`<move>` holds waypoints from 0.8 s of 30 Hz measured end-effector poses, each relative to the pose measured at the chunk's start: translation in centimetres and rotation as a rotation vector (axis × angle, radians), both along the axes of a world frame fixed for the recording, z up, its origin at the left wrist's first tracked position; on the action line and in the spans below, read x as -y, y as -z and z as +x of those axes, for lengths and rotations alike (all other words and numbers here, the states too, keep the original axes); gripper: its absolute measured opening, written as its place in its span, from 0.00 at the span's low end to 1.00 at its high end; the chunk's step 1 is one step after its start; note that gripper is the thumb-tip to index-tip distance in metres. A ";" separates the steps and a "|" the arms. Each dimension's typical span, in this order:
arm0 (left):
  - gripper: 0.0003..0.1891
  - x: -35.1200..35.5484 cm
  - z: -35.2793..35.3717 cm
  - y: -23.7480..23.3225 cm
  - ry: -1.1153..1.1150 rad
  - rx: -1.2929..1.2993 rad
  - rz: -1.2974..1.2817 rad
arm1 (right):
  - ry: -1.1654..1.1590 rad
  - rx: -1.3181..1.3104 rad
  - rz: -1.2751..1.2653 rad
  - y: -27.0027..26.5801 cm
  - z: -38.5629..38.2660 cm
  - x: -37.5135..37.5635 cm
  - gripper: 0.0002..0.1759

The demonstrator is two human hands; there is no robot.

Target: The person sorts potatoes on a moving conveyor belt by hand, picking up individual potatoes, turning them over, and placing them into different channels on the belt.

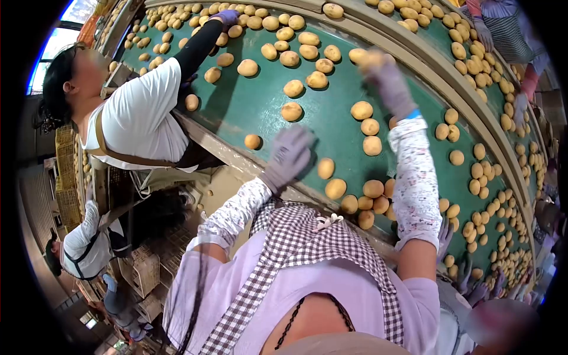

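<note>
A green conveyor belt (331, 118) carries several loose yellow potatoes. My left hand (290, 157), in a grey glove, hovers open with fingers spread over the near edge of the belt, beside a potato (325, 168). My right hand (387, 83), also grey-gloved and blurred by motion, reaches farther across the belt. Its fingers are curled around a potato (371, 58). A cluster of potatoes (373, 198) lies against the near rim between my arms. Floral sleeves cover both forearms.
A co-worker in a white shirt (139, 115) stands at my left, a purple-gloved hand (225, 16) stretched over the belt. Another person's gloved hand (484, 32) works the far side. More gloved hands (470, 284) show lower right. Stacked crates (142, 269) sit on the floor.
</note>
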State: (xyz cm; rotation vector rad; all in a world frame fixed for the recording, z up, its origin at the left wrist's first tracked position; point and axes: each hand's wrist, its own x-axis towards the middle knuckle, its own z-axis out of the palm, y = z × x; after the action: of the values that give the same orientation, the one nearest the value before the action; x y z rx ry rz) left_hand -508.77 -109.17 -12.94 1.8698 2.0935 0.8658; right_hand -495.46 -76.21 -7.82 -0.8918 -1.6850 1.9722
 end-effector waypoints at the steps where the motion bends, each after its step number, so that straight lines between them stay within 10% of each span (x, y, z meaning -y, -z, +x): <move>1: 0.29 -0.4 -1.2 0.7 -0.145 -0.090 -0.002 | 0.028 -0.255 0.324 3.4 0.4 -4.0 0.19; 4: 0.33 -3.0 -3.7 3.2 -0.293 -0.155 -0.039 | 0.296 -0.198 0.012 5.1 2.4 -6.4 0.22; 7: 0.34 -5.2 -3.7 3.2 -0.121 -0.233 -0.154 | 0.054 0.515 0.978 9.8 3.3 2.3 0.29; 10: 0.31 -6.2 -5.5 3.5 0.009 -0.335 -0.223 | -0.192 0.667 1.076 6.7 3.5 10.7 0.29; 12: 0.29 -6.3 -7.6 4.4 0.023 -0.366 -0.250 | -0.331 0.275 0.393 5.4 3.6 11.3 0.25; 15: 0.23 -6.1 -11.0 3.0 0.048 -0.150 -0.259 | -0.041 0.268 0.192 5.2 4.0 8.0 0.21; 18: 0.21 -5.2 -12.0 4.4 0.102 0.508 -0.391 | 0.178 0.333 0.511 8.8 2.2 1.7 0.27; 20: 0.19 -5.0 -12.8 2.4 0.120 0.590 -0.356 | 0.322 0.826 1.078 9.2 -0.6 1.0 0.38; 22: 0.19 -6.2 -15.5 0.9 0.058 0.210 0.010 | 0.115 0.853 1.135 10.7 -4.0 3.4 0.46; 24: 0.23 -7.1 -20.2 2.1 -0.171 -0.053 0.087 | -0.332 0.845 0.975 6.2 -7.8 6.6 0.35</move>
State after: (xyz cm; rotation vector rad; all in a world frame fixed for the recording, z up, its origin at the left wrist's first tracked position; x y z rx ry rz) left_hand -528.95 -102.03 -15.05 1.7932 2.3105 0.9690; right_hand -503.29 -82.82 -13.98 -1.1141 -2.9715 0.6070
